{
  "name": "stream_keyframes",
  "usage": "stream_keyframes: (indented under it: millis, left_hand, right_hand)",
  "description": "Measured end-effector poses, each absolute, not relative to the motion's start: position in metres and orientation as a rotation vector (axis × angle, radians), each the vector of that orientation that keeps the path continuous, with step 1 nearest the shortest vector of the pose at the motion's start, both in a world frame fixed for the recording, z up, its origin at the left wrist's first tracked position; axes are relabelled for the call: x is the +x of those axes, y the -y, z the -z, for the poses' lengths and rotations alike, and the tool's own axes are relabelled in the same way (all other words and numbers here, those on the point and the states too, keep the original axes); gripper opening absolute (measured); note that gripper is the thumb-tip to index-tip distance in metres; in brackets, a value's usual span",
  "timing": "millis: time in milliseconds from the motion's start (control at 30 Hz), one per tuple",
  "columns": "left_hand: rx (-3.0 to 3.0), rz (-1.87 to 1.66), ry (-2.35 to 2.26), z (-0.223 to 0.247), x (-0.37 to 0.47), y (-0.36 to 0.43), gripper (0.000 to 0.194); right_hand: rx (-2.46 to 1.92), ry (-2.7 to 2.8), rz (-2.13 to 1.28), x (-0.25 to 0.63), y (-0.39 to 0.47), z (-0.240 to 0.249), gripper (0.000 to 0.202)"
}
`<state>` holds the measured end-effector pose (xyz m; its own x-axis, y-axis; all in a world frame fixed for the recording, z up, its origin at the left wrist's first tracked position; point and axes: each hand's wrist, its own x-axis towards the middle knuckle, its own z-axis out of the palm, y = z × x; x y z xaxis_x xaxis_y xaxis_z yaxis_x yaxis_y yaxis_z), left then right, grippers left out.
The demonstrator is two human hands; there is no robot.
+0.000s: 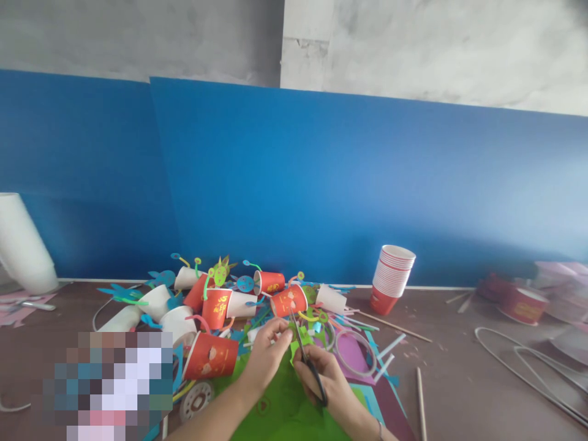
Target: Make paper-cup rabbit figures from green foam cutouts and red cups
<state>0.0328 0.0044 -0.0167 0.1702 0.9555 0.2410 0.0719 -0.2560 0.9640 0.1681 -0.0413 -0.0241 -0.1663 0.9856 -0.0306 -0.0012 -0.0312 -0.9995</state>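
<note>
Black-handled scissors (313,375) are in my right hand (327,378), blades pointing up and away over the middle of the table. A small piece of green paper (297,350) lies between my two hands, at the blades. My left hand (269,349) pinches at its left edge, thumb and fingers together; what exactly it grips is partly hidden. Beneath both hands spreads a large green sheet (280,410). Just beyond my left hand is a red paper cup (289,300) on its side.
Decorated cups (215,306) crowd the left and centre. A cup stack (394,275) stands behind on the right. Tape rings (356,353), a wooden stick (421,404) and cables (528,367) lie to the right. A blue panel (294,184) rises behind.
</note>
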Motion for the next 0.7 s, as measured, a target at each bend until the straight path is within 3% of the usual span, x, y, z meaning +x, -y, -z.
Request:
stream_keyframes:
  millis: [700]
  left_hand:
    - [1.570,-1.236,-1.011,0.0118,0.0306,-0.0047,0.017]
  right_hand:
    - [-1.146,1.346,-1.365,0.1715,0.0395,0.0257,0.053]
